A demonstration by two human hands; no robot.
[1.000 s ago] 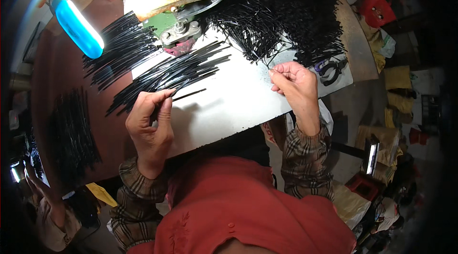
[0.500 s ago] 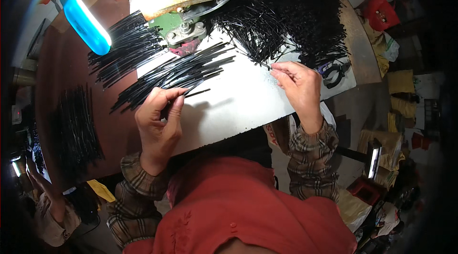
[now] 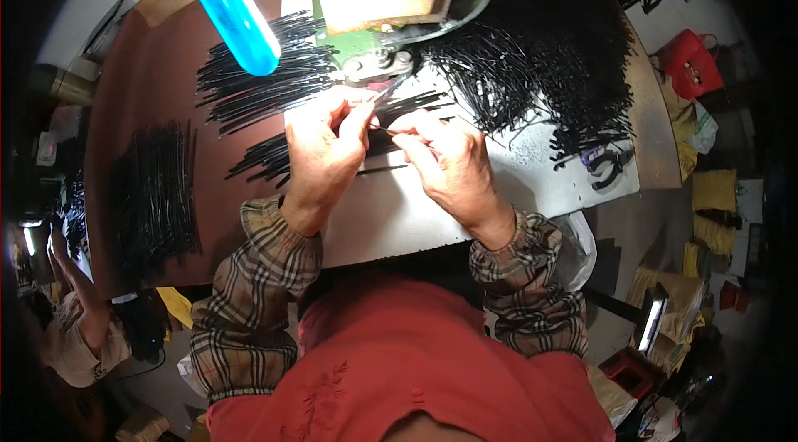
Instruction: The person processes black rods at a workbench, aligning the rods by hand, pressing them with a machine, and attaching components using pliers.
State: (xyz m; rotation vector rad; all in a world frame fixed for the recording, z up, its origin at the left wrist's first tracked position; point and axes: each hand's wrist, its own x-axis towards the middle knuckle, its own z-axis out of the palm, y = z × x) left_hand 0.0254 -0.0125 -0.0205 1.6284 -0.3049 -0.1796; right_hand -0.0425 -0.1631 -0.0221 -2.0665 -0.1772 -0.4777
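Observation:
Close together in front of the machine head [image 3: 378, 66], both hands are pinched. My left hand [image 3: 326, 155] grips a thin black strip [image 3: 386, 93] between thumb and forefinger, its end pointing up toward the machine head. My right hand [image 3: 453, 161] pinches what looks like the end of a thin black strip beside the left fingertips; the fingers partly hide it. Beneath and behind the hands lies a bundle of black strips [image 3: 264, 158], with one loose strip [image 3: 382, 169] nearer me. A second bundle [image 3: 262, 76] rests left of the machine.
A large tangled heap of black strips [image 3: 540, 51] covers the back right of the table. Black-handled cutters [image 3: 613, 168] lie at the white board's right edge. Another bundle [image 3: 154, 201] sits at left. A blue lamp [image 3: 237, 14] hangs over the table. Another person's arm [image 3: 83, 301] shows at far left.
My right hand has moved left from the heap's edge to meet my left hand. My left hand has moved up toward the machine head. The whole view has shifted slightly.

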